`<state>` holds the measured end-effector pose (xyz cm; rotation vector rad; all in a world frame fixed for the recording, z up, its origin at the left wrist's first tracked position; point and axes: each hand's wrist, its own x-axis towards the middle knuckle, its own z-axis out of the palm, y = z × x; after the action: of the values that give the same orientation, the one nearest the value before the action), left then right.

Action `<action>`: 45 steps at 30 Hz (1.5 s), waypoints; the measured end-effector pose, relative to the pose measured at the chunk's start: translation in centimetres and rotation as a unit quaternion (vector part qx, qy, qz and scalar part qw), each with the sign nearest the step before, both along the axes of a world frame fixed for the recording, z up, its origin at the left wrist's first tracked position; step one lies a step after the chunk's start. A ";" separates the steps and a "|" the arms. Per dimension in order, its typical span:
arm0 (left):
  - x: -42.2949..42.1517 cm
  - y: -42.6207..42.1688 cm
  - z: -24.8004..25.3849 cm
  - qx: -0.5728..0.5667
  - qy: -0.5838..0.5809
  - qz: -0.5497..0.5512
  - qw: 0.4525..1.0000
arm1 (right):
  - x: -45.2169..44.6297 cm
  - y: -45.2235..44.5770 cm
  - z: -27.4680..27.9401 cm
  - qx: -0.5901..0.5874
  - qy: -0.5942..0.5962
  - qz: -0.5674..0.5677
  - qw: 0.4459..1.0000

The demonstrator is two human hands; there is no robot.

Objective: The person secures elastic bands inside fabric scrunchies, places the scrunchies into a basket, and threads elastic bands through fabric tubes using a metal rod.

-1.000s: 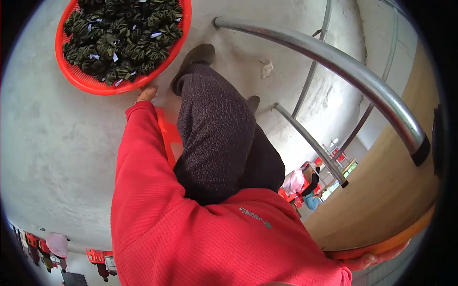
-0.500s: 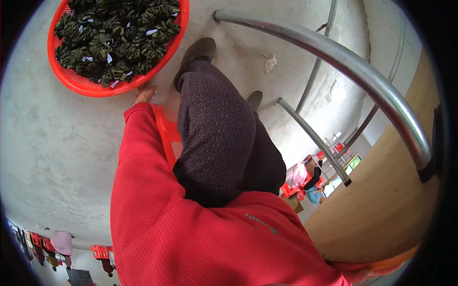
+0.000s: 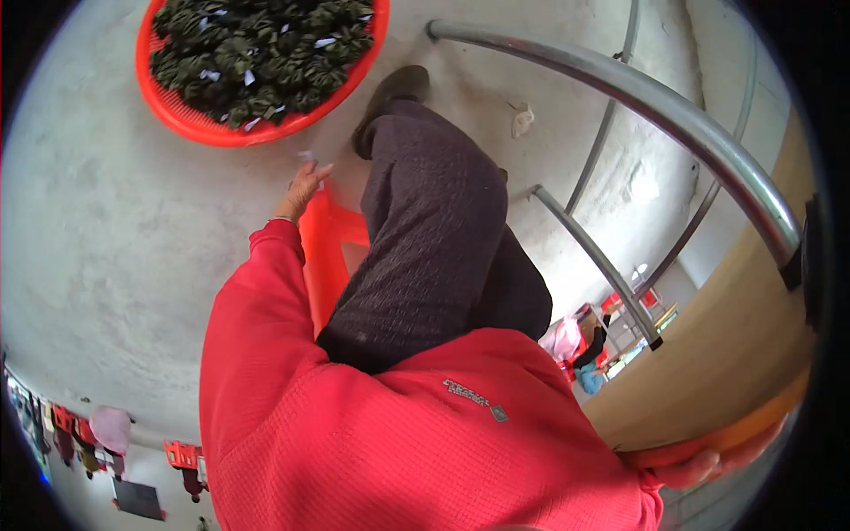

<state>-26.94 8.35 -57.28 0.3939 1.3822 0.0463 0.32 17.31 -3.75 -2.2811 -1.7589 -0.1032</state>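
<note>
My left hand [image 3: 305, 190] hangs low beside a red plastic stool [image 3: 328, 243], its fingers stretched out. Small white scraps [image 3: 306, 156] show near the fingertips; whether the hand touches them is unclear. Just beyond it, apart from the hand, a round red plastic basket [image 3: 212, 134] sits on the floor. Dark green gathered fabric scrunchies [image 3: 257, 62], several with white tags, fill the basket. Over at the right edge, my right hand [image 3: 699, 469] rests along an orange rim [image 3: 753, 434] by the wooden tabletop, fingers seemingly around it. What the rim belongs to is hidden.
Curved metal table legs [image 3: 637, 97] run down the right side beside the wooden board [image 3: 708, 354]. My foot [image 3: 398, 88] stands near the basket. A crumpled pale scrap [image 3: 522, 119] lies on the concrete floor [image 3: 133, 265]. People and red chairs [image 3: 181, 454] appear far behind.
My left hand has come off the basket's rim and drawn back toward the stool. The basket now sits farther from the hand. My right hand shows more at the orange rim.
</note>
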 end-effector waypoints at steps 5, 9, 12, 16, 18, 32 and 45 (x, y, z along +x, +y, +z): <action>-2.6 0.9 9.3 0.135 -0.102 0.095 0.981 | -0.4 0.4 0.0 0.002 0.042 0.063 0.997; -3.6 3.0 17.8 0.292 -0.183 0.133 0.929 | -0.9 1.7 -0.7 0.005 0.083 0.152 0.985; -2.9 4.7 23.9 0.347 -0.239 0.153 0.894 | -0.5 1.7 -0.1 0.000 0.079 0.197 0.977; -0.7 7.3 34.3 0.379 -0.351 0.118 0.848 | -0.1 1.4 0.6 0.022 0.043 0.221 0.974; 0.9 7.9 40.3 0.344 -0.424 0.093 0.833 | 0.0 0.3 1.5 0.037 -0.035 0.276 0.960; 13.6 1.5 57.5 0.507 -0.508 -0.254 0.648 | 0.9 -20.1 8.0 0.062 0.428 0.175 0.884; 18.2 -7.6 60.8 0.431 -0.416 -0.338 0.726 | 4.2 -31.5 6.6 0.288 0.282 0.202 0.893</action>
<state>-8.70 0.73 3.49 1.4495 0.1689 0.2393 4.50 -14.23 2.84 -1.3214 -1.5645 0.0999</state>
